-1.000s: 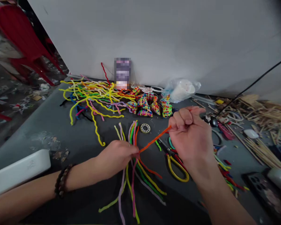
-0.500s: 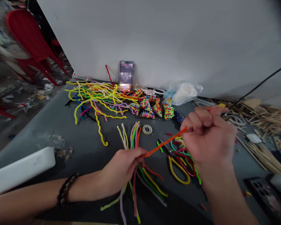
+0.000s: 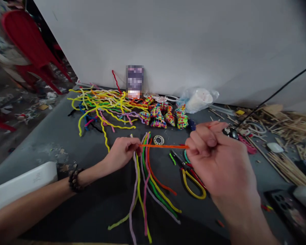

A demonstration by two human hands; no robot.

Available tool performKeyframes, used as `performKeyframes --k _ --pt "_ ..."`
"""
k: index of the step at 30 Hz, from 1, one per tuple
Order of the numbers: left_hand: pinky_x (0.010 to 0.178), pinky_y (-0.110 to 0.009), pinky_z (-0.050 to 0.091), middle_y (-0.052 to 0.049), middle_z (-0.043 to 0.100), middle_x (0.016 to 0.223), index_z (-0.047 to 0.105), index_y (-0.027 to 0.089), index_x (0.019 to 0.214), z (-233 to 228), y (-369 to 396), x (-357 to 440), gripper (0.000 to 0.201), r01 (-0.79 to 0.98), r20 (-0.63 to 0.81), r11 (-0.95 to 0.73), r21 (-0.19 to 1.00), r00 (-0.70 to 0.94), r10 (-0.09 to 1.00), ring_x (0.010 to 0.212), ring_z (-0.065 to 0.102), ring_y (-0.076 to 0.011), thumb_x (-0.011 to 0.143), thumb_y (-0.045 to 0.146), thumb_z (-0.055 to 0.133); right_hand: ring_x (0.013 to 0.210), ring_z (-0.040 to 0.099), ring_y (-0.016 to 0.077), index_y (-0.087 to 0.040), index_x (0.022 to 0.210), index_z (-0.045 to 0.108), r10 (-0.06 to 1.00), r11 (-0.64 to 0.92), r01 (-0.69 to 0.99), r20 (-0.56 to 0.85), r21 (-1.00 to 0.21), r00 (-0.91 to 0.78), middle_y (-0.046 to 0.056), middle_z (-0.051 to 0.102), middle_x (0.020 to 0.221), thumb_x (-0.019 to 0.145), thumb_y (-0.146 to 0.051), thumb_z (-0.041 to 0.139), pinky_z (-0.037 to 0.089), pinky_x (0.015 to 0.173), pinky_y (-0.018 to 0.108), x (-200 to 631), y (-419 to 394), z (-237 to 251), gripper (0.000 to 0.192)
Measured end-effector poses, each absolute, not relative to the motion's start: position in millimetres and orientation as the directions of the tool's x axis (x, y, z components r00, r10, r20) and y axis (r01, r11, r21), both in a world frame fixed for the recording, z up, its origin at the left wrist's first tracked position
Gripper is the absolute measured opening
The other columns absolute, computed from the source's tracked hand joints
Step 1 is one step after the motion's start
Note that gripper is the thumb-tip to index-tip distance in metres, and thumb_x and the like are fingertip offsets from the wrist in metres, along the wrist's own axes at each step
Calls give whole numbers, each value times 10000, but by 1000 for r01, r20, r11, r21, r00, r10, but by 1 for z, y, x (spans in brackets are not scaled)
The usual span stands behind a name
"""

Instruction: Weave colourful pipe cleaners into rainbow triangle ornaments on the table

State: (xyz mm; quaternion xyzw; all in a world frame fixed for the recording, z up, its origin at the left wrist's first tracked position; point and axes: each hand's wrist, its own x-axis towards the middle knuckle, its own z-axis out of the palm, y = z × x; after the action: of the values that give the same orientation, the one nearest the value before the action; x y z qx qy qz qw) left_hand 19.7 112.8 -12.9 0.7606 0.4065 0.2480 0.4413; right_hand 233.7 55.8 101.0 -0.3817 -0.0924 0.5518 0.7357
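An orange pipe cleaner is stretched level between my two hands. My left hand, with a dark bead bracelet at the wrist, pinches its left end. The other end runs into the closed fingers of my right hand. Below the stretched piece, several long pipe cleaners in yellow, green, pink, lilac and orange lie fanned out on the dark table. Scissors with yellow and red handles lie partly behind my right hand. A small round ring with holes sits just beyond the orange strand.
At the back lie a heap of pipe cleaners, colourful woven pieces and a roll in a plastic bag. A white power bank is at left. Wooden sticks and a phone are at right.
My left hand has moved up and away from the fanned pipe cleaners, and my right hand slightly left and down. The orange strand has gone from slanted to level.
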Motion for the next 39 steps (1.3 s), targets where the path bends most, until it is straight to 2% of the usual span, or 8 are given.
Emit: performKeyframes --k 4,10,13,21,26,30,32,39 --pt "701 -204 440 11 724 732 714 179 824 3 87 26 310 349 -37 -269 898 668 743 702 652 -116 981 114 455 375 192 86 -236 696 474 823 233 -717 -260 -657 505 -101 269 517 729 65 450 177 370 215 265 79 90 304" --pt "571 -213 363 -22 712 825 659 163 1038 9 65 31 267 169 -217 139 976 691 690 593 454 -100 1055 295 428 363 227 85 -236 684 468 823 298 -676 -178 -674 540 -102 298 515 764 39 462 200 373 224 288 89 86 287" --pt "561 -208 367 -36 714 796 629 154 998 5 70 30 227 123 -259 255 959 744 615 573 450 -92 1036 313 472 365 220 79 -236 679 443 822 288 -661 -176 -692 542 -110 298 513 734 38 496 204 379 221 289 88 88 284" --pt "495 -197 454 -14 691 677 562 187 738 -7 29 38 117 240 -341 250 938 772 536 532 615 -113 835 125 541 374 187 79 -244 690 445 859 145 -691 -256 -708 443 -114 304 500 650 14 546 142 374 221 273 90 77 281" --pt "416 -170 414 7 671 666 566 188 769 -11 4 43 114 196 -434 579 791 847 307 411 541 -70 838 269 607 380 172 74 -250 660 453 882 151 -627 -183 -764 435 -111 309 492 715 -73 661 129 372 241 255 90 75 278" --pt "387 -156 306 -10 694 672 634 156 757 -6 14 42 177 267 -502 687 676 849 164 382 511 -39 816 321 659 398 142 81 -256 644 507 843 223 -669 -204 -709 497 -103 288 485 655 23 612 137 337 235 252 77 100 298" --pt "400 -167 314 -21 704 691 657 147 760 -5 17 42 196 255 -511 705 662 842 175 412 552 -54 820 332 681 392 141 73 -246 653 530 849 280 -663 -143 -694 509 -104 271 494 644 52 603 161 322 224 251 65 114 307" --pt "572 -204 439 -46 734 807 655 136 910 -12 28 43 394 12 -463 728 686 778 424 576 612 -81 861 513 757 389 176 59 -228 662 567 871 373 -550 78 -747 485 -103 272 514 712 23 711 245 336 208 249 49 125 294"
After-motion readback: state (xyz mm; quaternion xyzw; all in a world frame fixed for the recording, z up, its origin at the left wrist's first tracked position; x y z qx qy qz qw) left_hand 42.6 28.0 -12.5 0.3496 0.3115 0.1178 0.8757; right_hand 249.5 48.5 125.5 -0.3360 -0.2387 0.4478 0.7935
